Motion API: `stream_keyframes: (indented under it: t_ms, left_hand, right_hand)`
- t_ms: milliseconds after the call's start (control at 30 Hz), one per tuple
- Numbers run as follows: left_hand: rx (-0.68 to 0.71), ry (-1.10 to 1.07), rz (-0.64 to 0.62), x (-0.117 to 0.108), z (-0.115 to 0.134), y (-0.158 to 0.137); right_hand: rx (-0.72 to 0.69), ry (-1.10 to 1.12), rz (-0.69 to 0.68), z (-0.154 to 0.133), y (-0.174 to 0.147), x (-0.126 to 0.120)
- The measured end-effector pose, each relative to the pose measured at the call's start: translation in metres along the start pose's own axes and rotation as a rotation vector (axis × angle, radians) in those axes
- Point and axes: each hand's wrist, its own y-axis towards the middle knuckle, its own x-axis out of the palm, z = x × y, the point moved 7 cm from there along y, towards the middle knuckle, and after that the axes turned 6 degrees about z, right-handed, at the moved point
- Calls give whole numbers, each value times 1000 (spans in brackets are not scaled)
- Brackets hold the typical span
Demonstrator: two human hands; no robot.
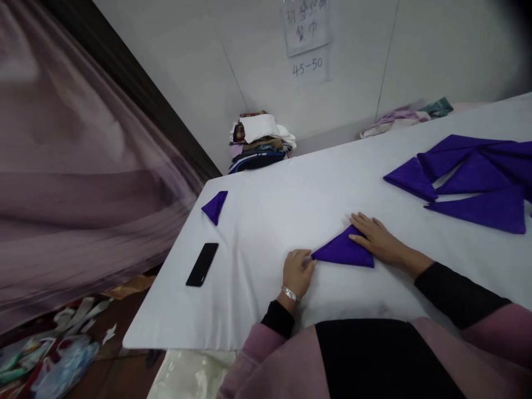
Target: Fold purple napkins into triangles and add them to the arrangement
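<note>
A purple cloth napkin [343, 250], folded into a triangle, lies on the white-covered table in front of me. My left hand [297, 271], with a silver bracelet at the wrist, is at the napkin's left point; its fingers are curled and the thumb and forefinger close on that tip. Flat on the napkin's upper right part rests my right hand [376, 238], fingers stretched out and the thumb apart. Part of the cloth is hidden under this palm.
Several purple napkins [477, 169] lie overlapping at the right. Toward the table's left edge are a small folded purple napkin [215, 207] and a black phone [202, 265]. Behind the white table [266, 221] stands a pile of clothes [261, 141]; a mauve curtain [75, 183] hangs left.
</note>
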Motion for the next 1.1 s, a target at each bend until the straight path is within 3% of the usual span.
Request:
stream_keyframes:
  t_ms: [333,500,667,833,1100]
  left_hand:
    - [49,9,-40,9,10,2]
    - [77,-9,-4,9,11,4]
    - [99,-6,17,11,18,11]
    - [91,-41,-47,21,27,12]
    - [77,-64,-39,27,29,11]
  right_hand:
    - [-9,102,114,-8,-8,-13]
    - [96,177,219,-4,-13,-18]
    - [287,266,378,7,-24,-28]
    - [428,398,337,11,-35,-23]
    - [477,419,273,15,-35,-14]
